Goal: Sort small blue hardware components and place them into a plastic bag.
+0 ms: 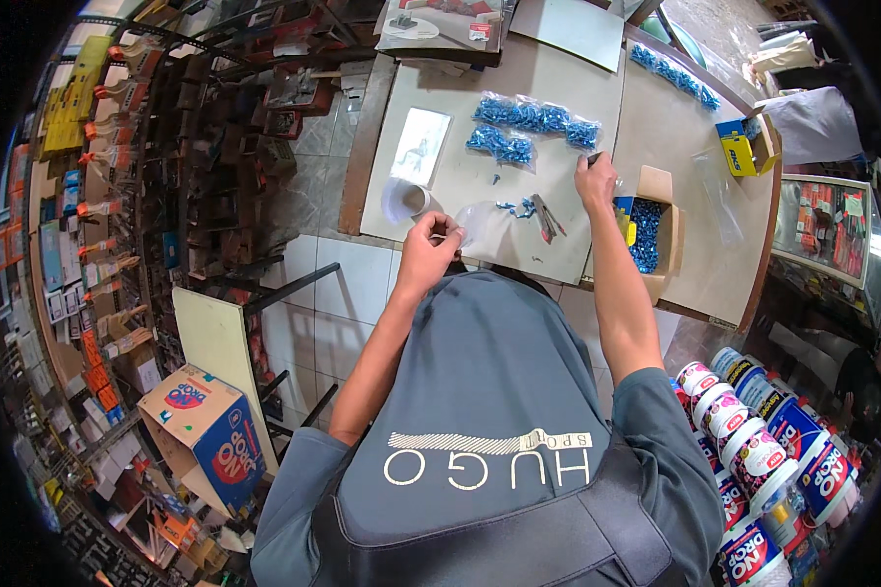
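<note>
At the table's near edge, my left hand pinches a clear plastic bag. Further right, my right hand is closed just below a filled bag of small blue parts; whatever its fingers hold is hidden. More filled bags lie beyond, in a row. Between my hands are a few loose blue pieces, like screws or anchors, and a plier-like metal tool. An open carton full of the same blue pieces stands beside my right forearm.
Left of the bags are a shiny clear sheet and a roll. Another row of filled bags and a yellow-blue carton sit at the table's right. Paint tubs are stacked lower right; a large box is lower left.
</note>
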`<state>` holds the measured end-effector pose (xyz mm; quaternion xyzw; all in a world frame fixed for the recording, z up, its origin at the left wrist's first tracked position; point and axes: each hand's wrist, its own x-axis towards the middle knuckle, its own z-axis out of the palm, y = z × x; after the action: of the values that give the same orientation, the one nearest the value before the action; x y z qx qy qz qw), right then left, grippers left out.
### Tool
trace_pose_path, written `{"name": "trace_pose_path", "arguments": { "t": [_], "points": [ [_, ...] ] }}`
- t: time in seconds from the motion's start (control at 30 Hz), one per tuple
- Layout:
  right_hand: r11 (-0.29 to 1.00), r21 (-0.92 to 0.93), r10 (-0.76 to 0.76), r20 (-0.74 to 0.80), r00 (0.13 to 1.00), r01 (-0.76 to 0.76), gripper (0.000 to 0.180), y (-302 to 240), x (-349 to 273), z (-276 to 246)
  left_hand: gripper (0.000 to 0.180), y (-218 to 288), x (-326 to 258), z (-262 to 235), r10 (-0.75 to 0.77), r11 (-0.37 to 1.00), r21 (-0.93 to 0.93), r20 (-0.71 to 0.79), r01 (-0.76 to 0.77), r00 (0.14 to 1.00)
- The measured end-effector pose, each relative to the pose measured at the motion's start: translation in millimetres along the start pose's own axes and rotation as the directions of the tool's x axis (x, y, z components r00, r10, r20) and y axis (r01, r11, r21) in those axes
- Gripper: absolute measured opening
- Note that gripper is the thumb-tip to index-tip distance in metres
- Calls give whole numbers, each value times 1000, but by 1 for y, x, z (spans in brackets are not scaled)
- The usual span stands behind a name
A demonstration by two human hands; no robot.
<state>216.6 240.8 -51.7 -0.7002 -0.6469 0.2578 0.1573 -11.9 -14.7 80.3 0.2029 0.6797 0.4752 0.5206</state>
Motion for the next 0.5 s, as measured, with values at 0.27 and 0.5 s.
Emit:
{"name": "trace_pose_path", "arguments": {
  "t": [0.27,0.5],
  "points": [
    [686,616,177,375,910,-388,31,28,-4,0,17,2,-5,1,9,1000,12,25,-10,1000],
    [536,733,68,458,886,-420,26,-16,-65,-20,17,-3,-11,-9,-6,1000,27,32,5,999]
  ]
}}
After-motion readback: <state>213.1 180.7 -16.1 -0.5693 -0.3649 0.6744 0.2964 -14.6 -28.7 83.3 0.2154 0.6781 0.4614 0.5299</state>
